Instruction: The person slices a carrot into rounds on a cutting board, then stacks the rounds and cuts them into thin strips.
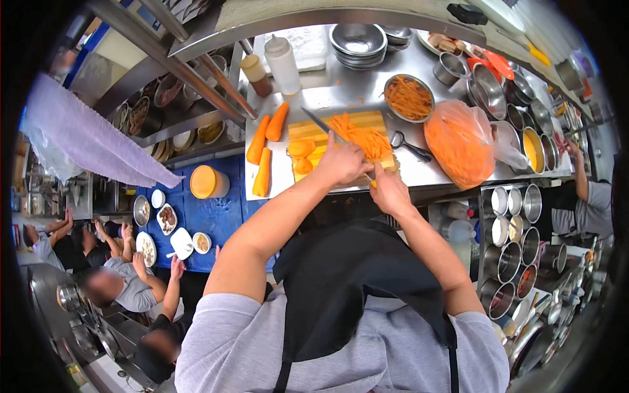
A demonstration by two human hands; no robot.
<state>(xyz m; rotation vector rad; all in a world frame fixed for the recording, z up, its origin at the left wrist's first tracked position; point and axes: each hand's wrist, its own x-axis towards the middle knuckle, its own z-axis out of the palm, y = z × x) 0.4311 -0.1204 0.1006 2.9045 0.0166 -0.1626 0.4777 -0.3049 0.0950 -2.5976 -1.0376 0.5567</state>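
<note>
My right hand [391, 191] is closed around the handle of a kitchen knife [316, 120], with a bit of yellow showing at the grip. The blade slants up and left over a wooden cutting board [375, 120]. My left hand [344, 162] is on the blade, its fingers bent and partly hidden. Carrot strips [359, 136] lie heaped right of the blade, and cut carrot pieces [301, 148] sit to its left. Several peeled carrots [258, 139] rest left of the board. A black-handled peeler [413, 147] lies to the right.
Beyond the board stand a metal bowl of carrot strips [409, 98] and two squeeze bottles [282, 65]. An orange-filled plastic bag [460, 144] sits right. A metal shelf post [216, 82] rises at left, near a blue table [223, 226]. Other people [134, 281] work on both sides.
</note>
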